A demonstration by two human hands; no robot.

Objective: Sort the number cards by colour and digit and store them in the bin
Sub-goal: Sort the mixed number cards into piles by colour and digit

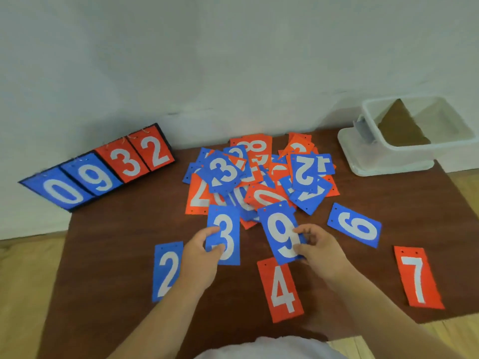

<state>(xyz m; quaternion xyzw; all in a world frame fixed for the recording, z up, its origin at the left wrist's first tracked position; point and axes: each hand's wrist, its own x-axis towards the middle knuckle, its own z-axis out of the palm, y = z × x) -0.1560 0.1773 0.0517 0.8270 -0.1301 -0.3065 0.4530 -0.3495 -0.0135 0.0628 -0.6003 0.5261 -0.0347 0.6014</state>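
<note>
My left hand (201, 251) pinches the lower left edge of a blue 3 card (229, 229). A blue 9 card (280, 230) is pinched at its lower right side by my right hand (320, 248). Both cards sit just in front of a mixed pile of blue and red number cards (256, 177) in the middle of the brown table (108, 244). Laid out singly are a blue 2 card (166, 270), a red 4 card (281, 292), a blue 6 card (355, 225) and a red 7 card (417, 277). The white bin (451, 149) stands at the back right.
A scoreboard (98, 167) showing blue 0, blue 9, red 3 and red 2 leans against the wall at the back left. The bin rests on its white lid (363, 164). Light wooden floor shows at both sides of the table.
</note>
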